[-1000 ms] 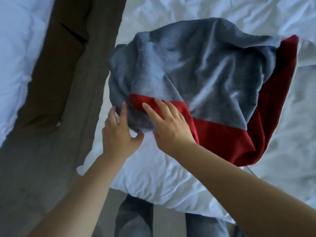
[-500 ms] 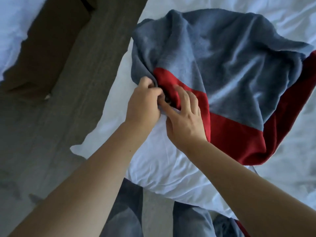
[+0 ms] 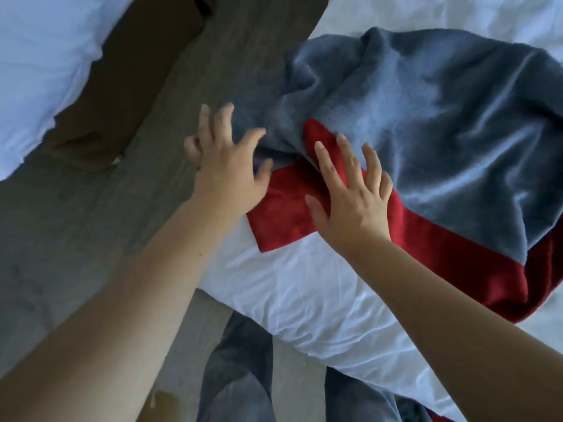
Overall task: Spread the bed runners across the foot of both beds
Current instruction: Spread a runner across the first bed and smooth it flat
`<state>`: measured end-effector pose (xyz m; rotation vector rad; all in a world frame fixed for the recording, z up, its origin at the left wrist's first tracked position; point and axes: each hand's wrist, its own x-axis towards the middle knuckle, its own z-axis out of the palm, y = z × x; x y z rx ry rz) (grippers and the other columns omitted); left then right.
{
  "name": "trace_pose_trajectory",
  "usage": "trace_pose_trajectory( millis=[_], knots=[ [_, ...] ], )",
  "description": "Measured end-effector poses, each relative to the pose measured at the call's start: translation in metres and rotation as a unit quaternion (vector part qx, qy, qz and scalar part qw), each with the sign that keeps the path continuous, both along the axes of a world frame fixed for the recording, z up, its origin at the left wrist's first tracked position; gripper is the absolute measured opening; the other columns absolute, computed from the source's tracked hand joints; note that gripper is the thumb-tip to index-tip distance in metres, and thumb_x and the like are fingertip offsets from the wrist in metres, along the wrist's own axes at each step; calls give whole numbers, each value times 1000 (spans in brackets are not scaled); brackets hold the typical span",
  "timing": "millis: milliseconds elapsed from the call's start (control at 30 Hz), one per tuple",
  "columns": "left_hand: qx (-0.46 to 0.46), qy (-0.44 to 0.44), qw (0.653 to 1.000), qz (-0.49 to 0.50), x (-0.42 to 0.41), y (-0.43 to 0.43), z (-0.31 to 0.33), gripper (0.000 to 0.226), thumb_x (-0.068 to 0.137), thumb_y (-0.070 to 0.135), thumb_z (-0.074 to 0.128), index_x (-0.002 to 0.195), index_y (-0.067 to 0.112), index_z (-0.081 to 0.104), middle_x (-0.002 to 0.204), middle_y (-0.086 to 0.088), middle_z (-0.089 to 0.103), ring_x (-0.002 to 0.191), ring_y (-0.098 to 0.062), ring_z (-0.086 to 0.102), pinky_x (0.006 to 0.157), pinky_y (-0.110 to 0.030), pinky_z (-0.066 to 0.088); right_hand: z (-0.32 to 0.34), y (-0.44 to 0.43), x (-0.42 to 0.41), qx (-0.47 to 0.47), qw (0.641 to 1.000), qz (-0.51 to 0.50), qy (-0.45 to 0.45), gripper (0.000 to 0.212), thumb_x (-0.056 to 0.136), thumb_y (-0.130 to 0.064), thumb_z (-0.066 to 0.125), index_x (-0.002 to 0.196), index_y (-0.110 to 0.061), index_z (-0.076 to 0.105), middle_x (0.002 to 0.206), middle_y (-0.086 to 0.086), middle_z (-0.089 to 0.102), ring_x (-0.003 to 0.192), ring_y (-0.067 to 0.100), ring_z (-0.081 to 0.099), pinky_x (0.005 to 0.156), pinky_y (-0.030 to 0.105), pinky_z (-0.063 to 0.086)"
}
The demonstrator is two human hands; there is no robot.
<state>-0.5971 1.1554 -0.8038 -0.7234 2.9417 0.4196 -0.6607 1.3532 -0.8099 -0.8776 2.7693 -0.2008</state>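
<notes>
1. The bed runner (image 3: 426, 132), grey plush with a red band (image 3: 280, 220) along its near side, lies crumpled in loose folds on the white bed (image 3: 304, 300), bunched toward the bed's near left corner and reaching off to the right edge of the view
2. One corner of the red band lies flat on the sheet close to the bed's left edge; behind it the grey cloth is heaped in ridges
3. The left hand (image 3: 228, 175), blurred, is spread wide with fingers mostly straight over the grey fold at the bed's left edge; its thumb touches the cloth and it has hold of nothing
4. The right hand (image 3: 356, 205) lies palm down on the red band, fingers straight and parted, tips reaching the grey part; it grasps nothing
5. A second bed (image 3: 36, 71) in white linen stands at the upper left, with wood-look floor (image 3: 76, 239) between the two
6. The person's legs (image 3: 237, 376) in grey trousers stand at the near edge of the bed
</notes>
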Motion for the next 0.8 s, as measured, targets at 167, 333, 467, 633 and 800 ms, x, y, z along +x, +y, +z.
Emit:
trace_pose_trajectory(
  millis=[167,333,467,633,800],
  knots=[
    [177,-8,984,12,63,76,-33,89,70,61,80,148,39,44,162,-16,16,149,-38,21,115,-54,32,-21,4,-15,-14,999,-43,12,87,85,-32,64,159,-20,20,141,1,50,131,28,44,105,48,32],
    [218,107,968,-66,72,89,-57,26,74,-4,74,94,12,77,107,-5,62,110,-27,54,97,-31,47,-20,-5,-14,-89,995,-34,41,85,78,-1,49,155,-35,33,112,1,57,96,29,50,85,41,42],
    [185,138,970,-72,49,52,-44,28,70,-13,63,81,11,75,88,-3,63,97,-25,55,85,-29,47,-13,3,-20,-93,995,14,24,86,78,5,49,151,-41,40,105,1,54,91,28,49,81,39,44],
    [71,115,991,-25,44,-20,-22,29,65,-12,59,72,14,69,88,-1,64,92,-31,57,86,-42,48,-3,26,-16,-138,990,29,-6,60,69,-2,47,118,-25,75,88,2,62,80,30,57,75,40,50],
    [-18,19,990,138,52,-36,-24,27,71,0,61,69,26,67,89,8,67,93,-30,61,104,-61,38,27,9,1,138,963,23,-232,18,76,-17,55,79,-18,73,77,0,69,76,27,66,67,29,50]
  ],
)
